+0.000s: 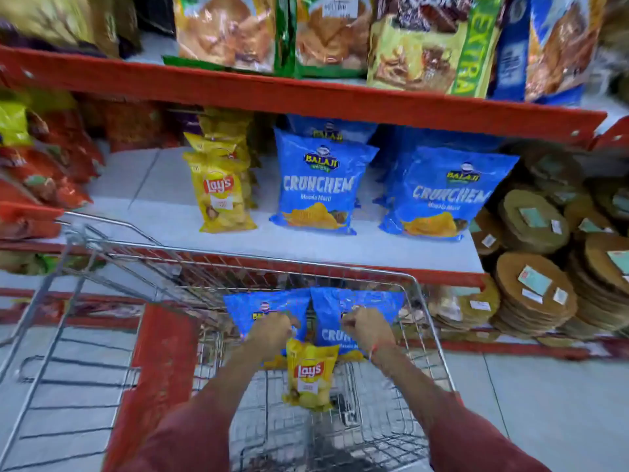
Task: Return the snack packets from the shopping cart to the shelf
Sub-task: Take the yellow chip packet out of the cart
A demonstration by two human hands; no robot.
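Observation:
Two blue Crunchem packets stand in the far end of the wire shopping cart (430, 321). My left hand (272, 333) grips the left blue packet (248, 306) and my right hand (366, 328) grips the right blue packet (367, 303). A yellow Lay's packet (310, 376) lies in the cart just below and between my hands. On the white shelf (163, 219) straight ahead stand more yellow Lay's packets (221, 195) and two rows of blue Crunchem packets (320, 185), (442, 195).
A red shelf beam (306, 97) runs above the white shelf, with big snack bags (422, 46) on top. Red and orange packets (44, 165) fill the left side. Stacks of round brown papad packs (544, 267) sit at the right. A red upright (160, 362) stands left of the cart.

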